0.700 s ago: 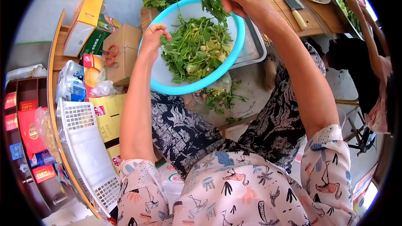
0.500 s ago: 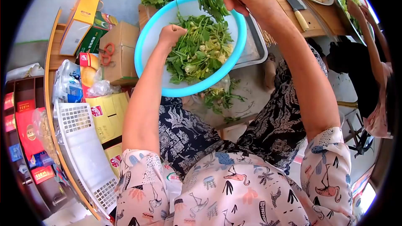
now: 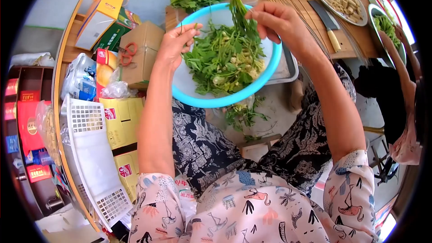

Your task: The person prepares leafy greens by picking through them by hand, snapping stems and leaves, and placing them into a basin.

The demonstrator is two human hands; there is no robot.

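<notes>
The left hand point(image 3: 173, 48), clear of the greens point(image 3: 220, 60) heaped in the basin point(image 3: 216, 103), pinches a small sprig point(image 3: 196, 26) over its left rim, while the right hand point(image 3: 278, 23) pinches a bunch point(image 3: 242, 17) above its far side.

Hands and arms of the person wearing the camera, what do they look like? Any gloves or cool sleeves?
No gloves! The left hand and right hand are bare, and I can't see a watch. The left sleeve and right sleeve are short, loose and pale pink, printed with long-legged birds, dark leafy shapes and blue patches.
</notes>
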